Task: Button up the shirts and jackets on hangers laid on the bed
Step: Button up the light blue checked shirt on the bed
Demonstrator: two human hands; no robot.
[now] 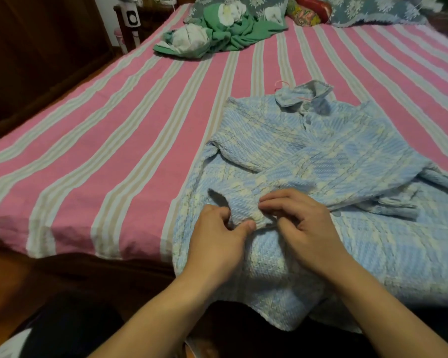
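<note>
Pinching light-blue-and-cream checked woven shirt (308,156) cuff near bed's (101,151) front edge, left hand (217,236) and right hand (300,220) fingers clamped; risking button slipping through bunched fabric.

The shirt (321,156) is showing light blue and cream squares — a soft check all over, with pale blue buttons (306,107) near the collar. The bed sheet (101,140) is showing wide pink stripes with thin white and tan stripes between them. At the far end a green cloth (233,34) with white patches is lying — and the pillows (367,9) are showing grey-blue with white flowers.
</note>
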